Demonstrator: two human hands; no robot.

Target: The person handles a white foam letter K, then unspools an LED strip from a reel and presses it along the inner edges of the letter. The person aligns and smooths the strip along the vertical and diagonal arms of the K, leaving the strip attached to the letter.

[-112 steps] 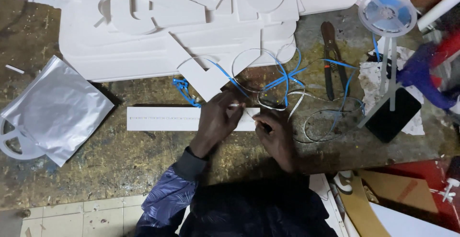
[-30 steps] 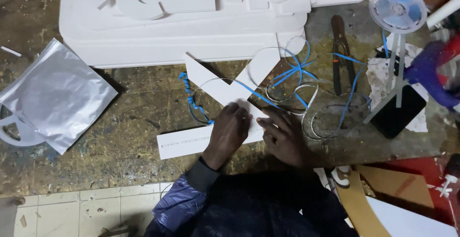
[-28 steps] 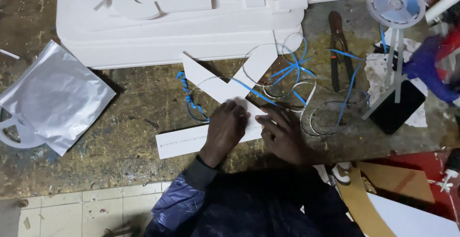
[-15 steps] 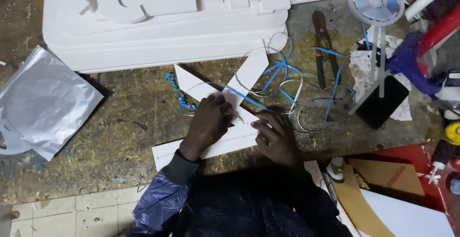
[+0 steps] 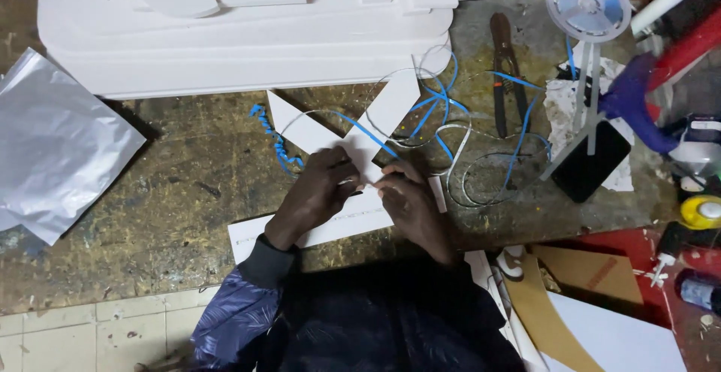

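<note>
White strip (image 5: 330, 225) is lying on the counter (image 5: 173, 184); left hand (image 5: 319, 192) and right hand (image 5: 409, 199) are pinching it, pliers (image 5: 505, 71) at one o'clock.

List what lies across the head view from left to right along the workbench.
Silver foil bag → blue coiled strip → left hand → right hand → pliers → black phone → yellow cap.

Worn workbench (image 5: 173, 184): white foam board stack (image 5: 240, 34), silver foil sheet (image 5: 52, 146), pliers (image 5: 507, 71), blue-white strips (image 5: 443, 116), white strip (image 5: 315, 229).
</note>
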